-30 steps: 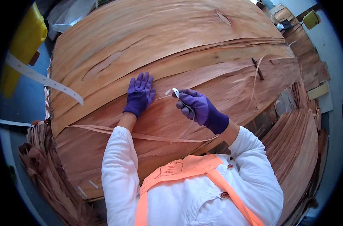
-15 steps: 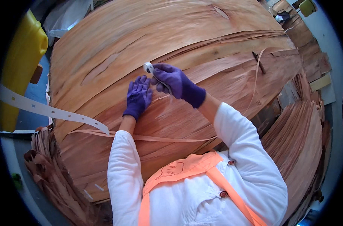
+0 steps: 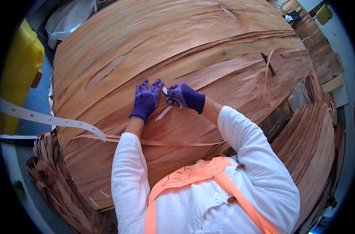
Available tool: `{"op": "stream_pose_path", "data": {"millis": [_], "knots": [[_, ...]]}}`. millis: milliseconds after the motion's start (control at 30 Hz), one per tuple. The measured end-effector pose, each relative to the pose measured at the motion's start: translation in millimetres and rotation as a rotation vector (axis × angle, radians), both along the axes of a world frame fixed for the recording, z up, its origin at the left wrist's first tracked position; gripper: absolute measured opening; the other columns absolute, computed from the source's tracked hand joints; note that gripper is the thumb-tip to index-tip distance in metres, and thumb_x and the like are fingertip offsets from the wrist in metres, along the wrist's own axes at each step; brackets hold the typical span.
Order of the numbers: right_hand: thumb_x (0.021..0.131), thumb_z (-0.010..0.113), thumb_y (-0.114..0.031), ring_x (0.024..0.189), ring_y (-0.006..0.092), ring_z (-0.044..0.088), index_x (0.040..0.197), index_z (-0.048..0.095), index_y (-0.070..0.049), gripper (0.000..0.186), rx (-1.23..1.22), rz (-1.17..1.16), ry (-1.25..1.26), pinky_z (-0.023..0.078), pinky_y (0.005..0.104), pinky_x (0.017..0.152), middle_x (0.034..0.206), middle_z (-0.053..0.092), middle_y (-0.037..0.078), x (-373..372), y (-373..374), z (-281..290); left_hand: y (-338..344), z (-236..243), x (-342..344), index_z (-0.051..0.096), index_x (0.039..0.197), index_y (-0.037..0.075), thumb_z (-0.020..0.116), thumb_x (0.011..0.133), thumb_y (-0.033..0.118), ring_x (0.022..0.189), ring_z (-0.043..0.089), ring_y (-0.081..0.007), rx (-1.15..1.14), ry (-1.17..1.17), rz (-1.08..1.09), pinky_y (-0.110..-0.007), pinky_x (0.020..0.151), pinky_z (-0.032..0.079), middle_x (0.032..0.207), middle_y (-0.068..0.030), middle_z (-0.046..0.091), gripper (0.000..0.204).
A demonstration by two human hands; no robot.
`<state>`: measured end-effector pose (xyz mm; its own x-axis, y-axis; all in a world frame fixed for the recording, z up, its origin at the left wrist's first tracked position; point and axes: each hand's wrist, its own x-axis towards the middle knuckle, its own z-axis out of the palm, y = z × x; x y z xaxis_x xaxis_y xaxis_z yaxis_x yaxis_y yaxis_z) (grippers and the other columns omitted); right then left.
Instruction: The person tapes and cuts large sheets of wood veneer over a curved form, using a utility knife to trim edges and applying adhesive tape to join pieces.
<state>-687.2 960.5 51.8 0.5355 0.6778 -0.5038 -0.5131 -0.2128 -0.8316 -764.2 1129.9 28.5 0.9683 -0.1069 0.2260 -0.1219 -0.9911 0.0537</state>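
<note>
Both hands wear purple gloves over a stack of reddish-brown wood veneer sheets [image 3: 107,97]. My left hand [image 3: 145,100] lies flat on the top sheet with its fingers spread; its index finger is close to the end of a white perforated tape [image 3: 165,90]. My right hand [image 3: 187,97], just to the right, is closed with its fingers pinching that tape. A loop of it bends below the fingers. A short white strip [image 3: 164,113] shows on the veneer below the right hand; whether it joins the held tape I cannot tell.
A longer white perforated tape [image 3: 60,120] hangs in from the left. A thin veneer strip [image 3: 166,143] crosses near my forearms. A dark slim tool [image 3: 268,64] lies on the right. A yellow container [image 3: 25,62] stands left; more stacked veneer [image 3: 306,144] is at right.
My right hand has come down toward the veneer with the tape. My left hand's fingers have spread. A short white strip now shows beneath the right hand.
</note>
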Motion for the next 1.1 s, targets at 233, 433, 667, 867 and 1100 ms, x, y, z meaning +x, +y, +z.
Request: {"op": "stream_pose_path", "data": {"millis": [233, 433, 667, 867, 1100], "knots": [[0.080, 0.055, -0.017, 0.048, 0.0129, 0.055, 0.069, 0.060, 0.003, 0.024, -0.225, 0.237, -0.529, 0.042, 0.0257, 0.043, 0.058, 0.060, 0.009, 5.0, -1.5, 17.2, 13.0, -6.3, -6.2, 0.046, 0.130, 0.020, 0.047, 0.082, 0.016, 0.121, 0.041, -0.0380, 0.085, 0.038, 0.063, -0.059, 0.097, 0.029, 0.137, -0.0019, 0.043, 0.048], [0.079, 0.055, -0.015, 0.045, 0.0147, 0.055, 0.068, 0.060, 0.001, 0.020, -0.359, 0.423, -0.576, 0.044, 0.0269, 0.043, 0.057, 0.059, 0.009, 48.8, -36.1, 56.5, -6.0, -5.2, -1.2, 0.047, 0.129, 0.022, 0.045, 0.083, 0.019, 0.122, 0.040, -0.0381, 0.042, 0.027, 0.085, -0.060, 0.094, 0.030, 0.137, -0.0002, 0.042, 0.045], [0.088, 0.056, -0.022, 0.053, 0.0127, 0.057, 0.093, 0.057, 0.000, 0.022, -0.195, 0.115, -0.236, 0.044, 0.0215, 0.045, 0.073, 0.060, 0.009, 19.5, -31.4, 99.4, 21.5, 15.2, -28.7, 0.051, 0.122, 0.013, 0.057, 0.078, 0.022, 0.116, 0.047, -0.0304, -0.206, -0.140, 0.105, -0.050, 0.096, 0.033, 0.129, -0.0101, 0.048, 0.045], [0.088, 0.056, -0.022, 0.057, 0.0111, 0.057, 0.093, 0.057, -0.002, 0.021, -0.140, 0.318, -0.086, 0.045, 0.0210, 0.049, 0.077, 0.062, 0.007, -46.3, 31.6, 91.8, 113.2, 11.8, -162.7, 0.057, 0.110, 0.008, 0.057, 0.078, 0.017, 0.112, 0.047, -0.0317, -0.065, -0.302, 0.577, -0.044, 0.097, 0.035, 0.117, -0.0154, 0.054, 0.033], [0.088, 0.052, -0.015, 0.062, 0.0112, 0.056, 0.095, 0.056, 0.000, 0.016, 0.150, 0.450, -0.034, 0.044, 0.0205, 0.052, 0.077, 0.060, 0.006, -104.0, 178.7, 49.1, 156.3, -21.7, -205.1, 0.058, 0.109, 0.006, 0.056, 0.080, 0.016, 0.115, 0.047, -0.0287, -0.139, -0.317, 0.616, -0.042, 0.100, 0.032, 0.119, -0.0136, 0.055, 0.032]]}}
